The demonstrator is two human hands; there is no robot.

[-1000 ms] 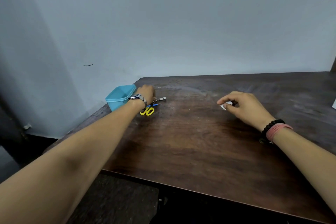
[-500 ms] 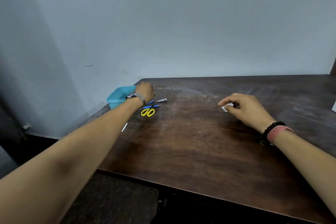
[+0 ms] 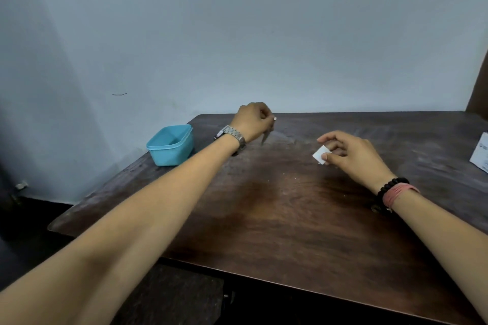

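Observation:
My left hand (image 3: 253, 120) is lifted above the far left part of the dark wooden table (image 3: 277, 219), its fingers curled round a slim metal tool (image 3: 267, 135) that hangs down from them. A metal watch sits on that wrist. My right hand (image 3: 353, 155) hovers near the table's middle and pinches a small white square piece (image 3: 320, 154) between thumb and fingers. Bead and pink bracelets circle the right wrist. No scissors show; my left forearm covers that spot.
A light blue open plastic box (image 3: 171, 148) stands at the table's far left corner. A white carton (image 3: 481, 157) is cut off by the right edge. A pale wall runs right behind the table. The floor to the left is dark.
My left hand has risen off the table and moved right, taking the slim metal tool with it. The yellow and blue scissors are out of sight now. My right hand has lifted the white piece slightly.

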